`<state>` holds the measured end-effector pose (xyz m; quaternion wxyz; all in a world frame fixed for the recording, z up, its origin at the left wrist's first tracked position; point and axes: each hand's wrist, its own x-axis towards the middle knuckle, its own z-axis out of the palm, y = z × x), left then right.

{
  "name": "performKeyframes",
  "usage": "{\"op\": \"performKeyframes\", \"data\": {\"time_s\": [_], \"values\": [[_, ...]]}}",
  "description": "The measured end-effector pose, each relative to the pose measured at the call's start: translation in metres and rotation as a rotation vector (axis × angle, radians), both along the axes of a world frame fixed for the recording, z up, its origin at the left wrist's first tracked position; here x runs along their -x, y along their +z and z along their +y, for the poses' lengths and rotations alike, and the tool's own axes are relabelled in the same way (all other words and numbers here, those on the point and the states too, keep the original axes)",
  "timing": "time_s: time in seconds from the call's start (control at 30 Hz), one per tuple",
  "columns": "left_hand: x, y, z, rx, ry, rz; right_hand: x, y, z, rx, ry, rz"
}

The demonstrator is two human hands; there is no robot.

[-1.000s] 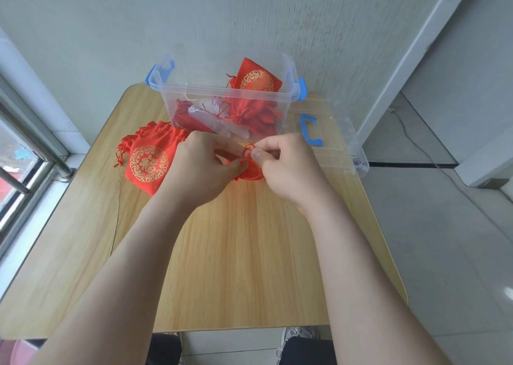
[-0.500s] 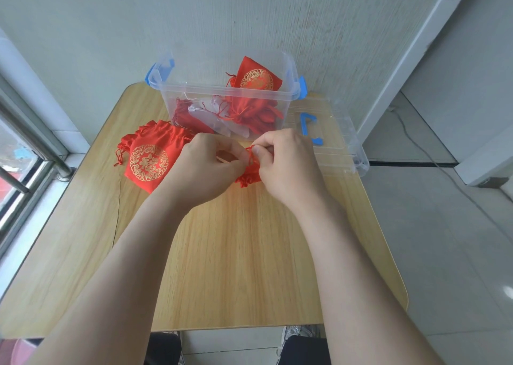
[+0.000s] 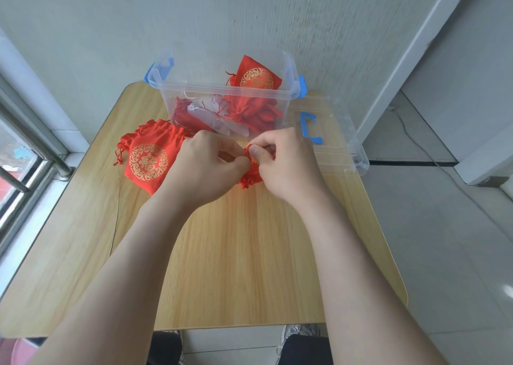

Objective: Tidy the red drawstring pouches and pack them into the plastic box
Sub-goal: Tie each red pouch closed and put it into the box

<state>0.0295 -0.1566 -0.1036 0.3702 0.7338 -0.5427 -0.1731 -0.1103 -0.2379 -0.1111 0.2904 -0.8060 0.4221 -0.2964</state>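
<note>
from my end i see both hands meeting just in front of the plastic box (image 3: 227,94), over the far half of the wooden table (image 3: 236,253). the left hand (image 3: 205,167) is curled, knuckles up, with its fingertips closed on the top of a small red pouch (image 3: 251,176). the right hand (image 3: 286,167) is curled as well, its thumb pressed against the forefinger on a scrap of red at the pouch's mouth. i cannot tell whether that scrap is cord or cloth. the pouch's bunched lower end shows beneath the two hands, low over the tabletop; i cannot tell whether it touches the wood.

a second red pouch (image 3: 147,159), with a round gold emblem, lies flat on the table just left of the left hand. its gathered mouth points toward the box, and its right edge is hidden behind that hand.

the box is clear, with blue latches (image 3: 303,85) at its ends, and stands open at the far edge of the table by the wall. inside it is a heap of red pouches (image 3: 258,80), one propped up on the right and showing its gold emblem. some pale pieces beside them i cannot make out. the clear lid (image 3: 344,145) with its blue handle (image 3: 308,127) lies just right of the box and overhangs the table's right edge. a window frame (image 3: 33,142) is at the left and a cable (image 3: 433,156) runs across the floor at the right.
</note>
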Motion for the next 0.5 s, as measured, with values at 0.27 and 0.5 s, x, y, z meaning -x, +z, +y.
{"op": "performKeyframes", "data": {"time_s": [0.27,0.5], "values": [[-0.0029,-0.0003,-0.0014,-0.001,-0.035,0.163,0.002,0.001,0.0003,0.039,0.03,-0.035],[0.0,0.0058,0.0004,-0.044,0.037,0.473,0.0014,0.0016,-0.0012,0.096,0.051,-0.075]]}}
